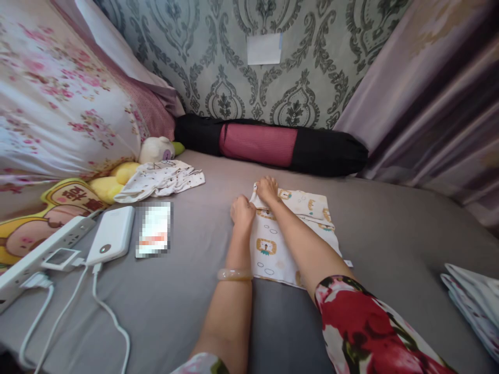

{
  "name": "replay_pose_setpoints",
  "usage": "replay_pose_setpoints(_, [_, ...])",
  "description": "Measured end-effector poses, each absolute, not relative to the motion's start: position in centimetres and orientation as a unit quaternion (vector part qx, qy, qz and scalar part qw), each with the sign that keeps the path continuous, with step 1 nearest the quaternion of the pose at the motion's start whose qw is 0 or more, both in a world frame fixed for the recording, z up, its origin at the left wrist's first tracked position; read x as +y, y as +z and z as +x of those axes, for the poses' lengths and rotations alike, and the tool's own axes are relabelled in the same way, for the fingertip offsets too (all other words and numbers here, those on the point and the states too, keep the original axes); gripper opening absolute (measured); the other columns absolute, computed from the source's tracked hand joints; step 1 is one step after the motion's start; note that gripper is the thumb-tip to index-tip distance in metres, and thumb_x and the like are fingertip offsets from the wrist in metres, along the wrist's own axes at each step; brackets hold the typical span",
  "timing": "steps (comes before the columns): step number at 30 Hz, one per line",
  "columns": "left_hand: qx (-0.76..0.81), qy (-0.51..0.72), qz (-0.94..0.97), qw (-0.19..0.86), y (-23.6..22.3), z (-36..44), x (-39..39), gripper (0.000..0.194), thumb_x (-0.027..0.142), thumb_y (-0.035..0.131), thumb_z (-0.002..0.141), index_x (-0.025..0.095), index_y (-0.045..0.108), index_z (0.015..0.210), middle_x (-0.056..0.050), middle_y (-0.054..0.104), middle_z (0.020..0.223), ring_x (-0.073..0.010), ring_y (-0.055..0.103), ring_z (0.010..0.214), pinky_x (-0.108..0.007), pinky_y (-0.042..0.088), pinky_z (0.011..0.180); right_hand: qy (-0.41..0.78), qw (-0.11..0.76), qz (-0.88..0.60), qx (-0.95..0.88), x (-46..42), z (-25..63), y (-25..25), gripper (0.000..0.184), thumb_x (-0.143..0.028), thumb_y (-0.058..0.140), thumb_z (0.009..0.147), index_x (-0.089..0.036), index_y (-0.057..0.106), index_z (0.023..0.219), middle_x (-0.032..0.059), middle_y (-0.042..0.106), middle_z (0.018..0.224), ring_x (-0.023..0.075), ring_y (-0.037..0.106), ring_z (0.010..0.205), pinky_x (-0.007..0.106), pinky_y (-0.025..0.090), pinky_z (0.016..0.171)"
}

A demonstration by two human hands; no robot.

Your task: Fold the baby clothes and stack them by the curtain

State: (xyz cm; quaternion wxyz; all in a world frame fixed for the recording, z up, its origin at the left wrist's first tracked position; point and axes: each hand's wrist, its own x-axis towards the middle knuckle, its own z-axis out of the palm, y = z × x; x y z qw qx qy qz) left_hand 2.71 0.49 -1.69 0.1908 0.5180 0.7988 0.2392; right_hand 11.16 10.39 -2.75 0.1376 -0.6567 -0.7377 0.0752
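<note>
A white garment (261,262) with tan lion-like prints lies on the grey bed, its upper part folded over in layers. My left hand (242,210) is closed at its left edge, fingers curled in against the cloth. Just above and to the right, my right hand (267,189) grips the upper left corner, where a bit of fabric is bunched up. The right forearm crosses over the garment and hides part of it. A small white tag (348,264) sticks out at the right side.
A rolled black and pink bag (257,144) lies along the wall. To the left are a crumpled white printed cloth (163,179), plush toys (156,150), a blurred-out flat object (155,229), a power bank (112,235) and a power strip (74,234) with cables. Folded cloths (473,301) lie right.
</note>
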Motion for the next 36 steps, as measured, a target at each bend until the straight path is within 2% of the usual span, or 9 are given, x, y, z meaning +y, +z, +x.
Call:
replay_pose_setpoints(6, [0.791, 0.243, 0.529, 0.191, -1.4, 2.7, 0.4, 0.030, 0.016, 0.047, 0.084, 0.022, 0.061, 0.110, -0.013, 0.066, 0.108, -0.0262, 0.061, 0.104, -0.035, 0.046, 0.083, 0.068, 0.163, -0.656, -0.734, 10.2, 11.3, -3.5, 0.034, -0.027, 0.035, 0.098, -0.015, 0.061, 0.116, 0.0153, 0.056, 0.125, 0.0283, 0.045, 0.117, 0.038, 0.033, 0.096])
replay_pose_setpoints(12, [0.780, 0.269, 0.537, 0.177, -1.6, 2.3, 0.5, 0.026, 0.020, 0.046, 0.087, 0.021, 0.064, 0.105, -0.013, 0.066, 0.103, -0.0254, 0.060, 0.103, -0.034, 0.045, 0.085, 0.047, 0.186, -0.614, -0.766, 9.0, 12.7, -1.8, 0.039, -0.016, 0.028, 0.097, -0.016, 0.054, 0.127, 0.0135, 0.055, 0.131, 0.0260, 0.045, 0.120, 0.038, 0.032, 0.097])
replay_pose_setpoints(15, [0.780, 0.271, 0.534, 0.181, -1.8, 2.2, 0.6, 0.025, 0.016, 0.045, 0.087, 0.020, 0.065, 0.102, -0.012, 0.067, 0.102, -0.0243, 0.061, 0.102, -0.034, 0.045, 0.085, 0.047, 0.151, -0.555, -0.816, 7.5, 12.6, -1.6, 0.040, -0.016, 0.027, 0.097, -0.015, 0.056, 0.124, 0.0144, 0.057, 0.130, 0.0249, 0.047, 0.121, 0.037, 0.031, 0.100])
replay_pose_setpoints(17, [0.781, 0.273, 0.531, 0.181, -2.0, 2.0, 0.7, 0.026, 0.015, 0.044, 0.087, 0.020, 0.065, 0.101, -0.012, 0.067, 0.103, -0.0238, 0.061, 0.102, -0.034, 0.045, 0.086, 0.060, 0.126, -0.522, -0.842, 6.6, 12.2, -2.0, 0.041, -0.022, 0.027, 0.099, -0.011, 0.053, 0.129, 0.0157, 0.052, 0.138, 0.0251, 0.041, 0.129, 0.039, 0.026, 0.106])
replay_pose_setpoints(19, [0.785, 0.275, 0.525, 0.179, -2.1, 1.9, 0.8, 0.025, 0.017, 0.043, 0.089, 0.019, 0.065, 0.101, -0.013, 0.067, 0.104, -0.0238, 0.061, 0.102, -0.033, 0.045, 0.086, 0.074, 0.111, -0.520, -0.844, 6.1, 11.6, -2.6, 0.048, -0.031, 0.027, 0.100, -0.008, 0.045, 0.138, 0.0169, 0.039, 0.149, 0.0263, 0.030, 0.139, 0.042, 0.018, 0.112])
replay_pose_setpoints(22, [0.792, 0.275, 0.515, 0.179, -2.0, 2.0, 0.8, 0.028, 0.025, 0.040, 0.093, 0.018, 0.066, 0.100, -0.015, 0.068, 0.104, -0.0244, 0.063, 0.102, -0.033, 0.045, 0.086, 0.087, 0.100, -0.540, -0.831, 5.8, 11.1, -3.3, 0.057, -0.040, 0.026, 0.100, -0.007, 0.036, 0.145, 0.0164, 0.027, 0.156, 0.0271, 0.020, 0.144, 0.046, 0.011, 0.115])
replay_pose_setpoints(28, [0.796, 0.282, 0.505, 0.180, -1.4, 2.5, 0.8, 0.033, 0.029, 0.038, 0.094, 0.016, 0.066, 0.104, -0.018, 0.067, 0.108, -0.0270, 0.061, 0.107, -0.037, 0.045, 0.089, 0.088, 0.103, -0.542, -0.830, 5.8, 11.1, -3.3, 0.055, -0.042, 0.025, 0.100, -0.013, 0.039, 0.145, 0.0139, 0.025, 0.157, 0.0255, 0.019, 0.145, 0.046, 0.010, 0.116])
replay_pose_setpoints(33, [0.764, 0.305, 0.545, 0.164, -1.5, 2.5, 1.2, 0.032, 0.018, 0.038, 0.091, 0.015, 0.061, 0.112, -0.017, 0.064, 0.114, -0.0263, 0.057, 0.114, -0.039, 0.043, 0.096, 0.170, 0.134, -0.530, -0.820, 6.2, 11.9, -2.8, 0.058, -0.039, 0.018, 0.100, -0.010, 0.032, 0.149, 0.0127, 0.025, 0.157, 0.0225, 0.019, 0.145, 0.044, 0.011, 0.117])
replay_pose_setpoints(36, [0.723, 0.309, 0.598, 0.157, -2.2, 2.5, 1.7, 0.035, 0.015, 0.037, 0.090, 0.016, 0.057, 0.118, -0.015, 0.063, 0.120, -0.0244, 0.055, 0.119, -0.037, 0.042, 0.100, 0.161, 0.165, -0.538, -0.811, 5.8, 13.2, -2.3, 0.056, -0.037, 0.019, 0.100, -0.012, 0.031, 0.149, 0.0110, 0.025, 0.157, 0.0220, 0.019, 0.145, 0.045, 0.011, 0.117])
